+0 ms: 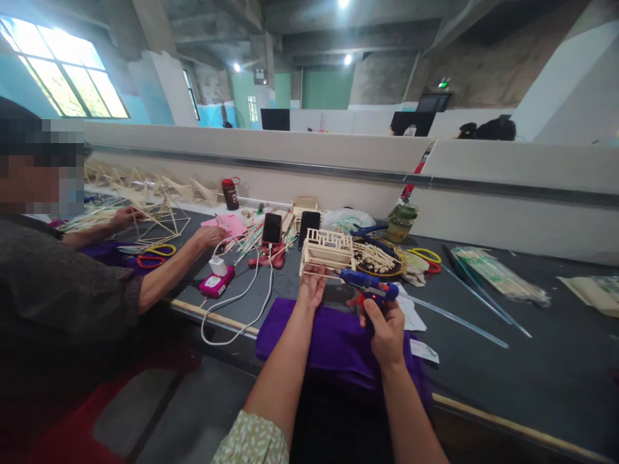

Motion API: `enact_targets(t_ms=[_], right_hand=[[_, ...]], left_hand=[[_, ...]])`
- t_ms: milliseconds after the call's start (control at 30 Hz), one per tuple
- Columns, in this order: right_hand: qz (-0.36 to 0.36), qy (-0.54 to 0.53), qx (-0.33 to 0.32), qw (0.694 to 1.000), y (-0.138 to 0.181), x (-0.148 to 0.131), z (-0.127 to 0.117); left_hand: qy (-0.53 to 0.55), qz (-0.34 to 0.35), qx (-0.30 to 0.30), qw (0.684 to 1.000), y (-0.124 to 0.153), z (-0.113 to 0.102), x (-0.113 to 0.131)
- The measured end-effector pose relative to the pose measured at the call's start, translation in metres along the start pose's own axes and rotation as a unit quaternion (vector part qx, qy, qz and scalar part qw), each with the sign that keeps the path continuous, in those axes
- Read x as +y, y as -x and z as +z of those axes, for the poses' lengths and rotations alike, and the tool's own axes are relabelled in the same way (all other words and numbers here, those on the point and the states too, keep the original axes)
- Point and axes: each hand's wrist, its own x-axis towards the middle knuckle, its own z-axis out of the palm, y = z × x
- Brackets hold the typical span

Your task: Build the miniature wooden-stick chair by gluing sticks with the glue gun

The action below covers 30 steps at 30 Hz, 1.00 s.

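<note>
My left hand [314,287] grips a small wooden stick model [329,248] from below; its upper side has a lattice of thin sticks. In my right hand [387,325] is a blue hot glue gun [367,285], its nozzle pointing left at the model's lower edge. Whether the nozzle touches the wood I cannot tell. A clear glue stick [454,319] trails out of the gun's back to the right. Under my forearms a purple cloth [285,328] lies over the table edge. Just behind the model sits a dark round tray [399,265] of short wood pieces.
To the left, a co-worker's hands [210,237] work near stick frames [162,222]. A white cable [232,299] runs from a pink power strip [216,281]. Phones [272,229], a glass jar [403,219], yellow-red scissors [428,258] and bagged sticks [498,274] lie around.
</note>
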Motion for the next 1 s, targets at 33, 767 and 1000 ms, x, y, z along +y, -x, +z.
enact_targets(t_ms=[33, 767, 1000], right_hand=[[0.002, -0.002, -0.001, 1.000, 0.000, -0.002, 0.001], [0.006, 0.027, 0.018, 0.999, 0.008, -0.018, 0.023], [0.014, 0.047, 0.029, 0.998, 0.005, -0.018, 0.026]], left_hand=[[0.000, -0.009, -0.002, 1.000, 0.000, 0.001, 0.001], [0.005, -0.032, -0.002, 0.999, 0.002, 0.004, 0.003], [-0.004, -0.014, -0.058, 0.998, 0.006, 0.001, 0.003]])
